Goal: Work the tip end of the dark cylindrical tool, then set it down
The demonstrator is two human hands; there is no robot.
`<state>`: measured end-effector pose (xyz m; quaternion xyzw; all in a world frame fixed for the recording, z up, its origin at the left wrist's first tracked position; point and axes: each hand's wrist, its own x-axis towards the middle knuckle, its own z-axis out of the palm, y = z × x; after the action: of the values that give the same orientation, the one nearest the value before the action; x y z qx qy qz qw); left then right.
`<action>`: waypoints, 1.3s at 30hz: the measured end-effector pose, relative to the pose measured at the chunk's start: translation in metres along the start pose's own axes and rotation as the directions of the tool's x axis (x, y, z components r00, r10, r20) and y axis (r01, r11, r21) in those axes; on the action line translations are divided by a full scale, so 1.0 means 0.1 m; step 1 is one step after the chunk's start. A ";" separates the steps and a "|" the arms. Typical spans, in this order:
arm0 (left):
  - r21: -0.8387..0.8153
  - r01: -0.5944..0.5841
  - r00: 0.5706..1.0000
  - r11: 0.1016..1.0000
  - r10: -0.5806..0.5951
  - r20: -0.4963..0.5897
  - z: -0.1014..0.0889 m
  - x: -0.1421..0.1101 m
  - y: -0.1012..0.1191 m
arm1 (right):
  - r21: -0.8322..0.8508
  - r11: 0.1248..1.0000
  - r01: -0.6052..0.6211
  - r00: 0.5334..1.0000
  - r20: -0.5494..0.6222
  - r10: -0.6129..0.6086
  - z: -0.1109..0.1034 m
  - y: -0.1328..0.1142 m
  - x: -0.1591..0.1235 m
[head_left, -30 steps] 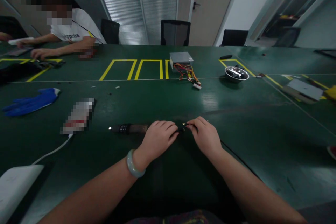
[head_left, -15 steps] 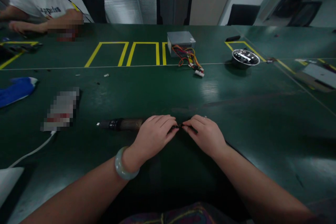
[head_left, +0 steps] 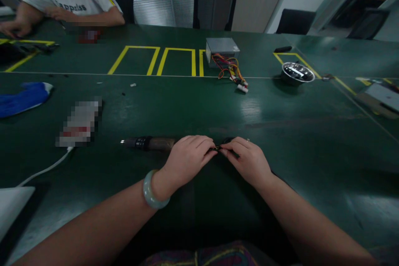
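Close to the table's near side, my left hand (head_left: 191,156) and my right hand (head_left: 247,158) meet fingertip to fingertip. Both pinch a small dark piece (head_left: 216,148) with a yellowish glint, mostly covered by the fingers and too small to name. Behind my left hand lies an electric screwdriver (head_left: 152,143), its bit pointing left and its rear part hidden by the hand. A black cord (head_left: 280,178) runs out from behind my right forearm. I wear a pale green bangle (head_left: 155,189) on the left wrist.
Across the green table (head_left: 174,104) are a grey power supply with coloured cables (head_left: 222,50) and a metal bowl (head_left: 297,74). A blurred phone-like item (head_left: 81,122) on a white cable and a blue glove (head_left: 25,99) lie left. A person (head_left: 71,8) sits at the far left.
The whole view has shifted slightly, so things appear further right. My hands stay together around the small piece. At the far left, the person's arms have moved.
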<state>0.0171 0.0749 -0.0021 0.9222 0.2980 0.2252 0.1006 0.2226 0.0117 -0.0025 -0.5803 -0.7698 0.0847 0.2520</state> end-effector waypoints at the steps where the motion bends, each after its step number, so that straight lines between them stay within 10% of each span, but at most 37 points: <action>1: -0.003 -0.001 1.000 1.000 0.001 -0.001 0.00 0.00 0.00 | 0.003 1.000 -0.001 1.000 -0.001 0.001 0.00 0.00 0.00; 31: 0.026 -0.065 0.998 0.998 0.064 0.013 -0.08 -0.02 -0.01 | -0.312 0.946 0.091 0.990 0.133 -0.051 0.24 0.04 0.09; 39: 0.035 -0.118 0.993 0.992 0.119 -0.009 -0.26 -0.06 0.00 | -0.433 0.847 -0.308 0.940 -0.005 0.340 -0.29 0.93 -0.08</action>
<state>0.0004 0.0728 0.0183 0.9386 0.2470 0.2305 0.0695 0.3174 0.0287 -0.0192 -0.7394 -0.6689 -0.0241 0.0729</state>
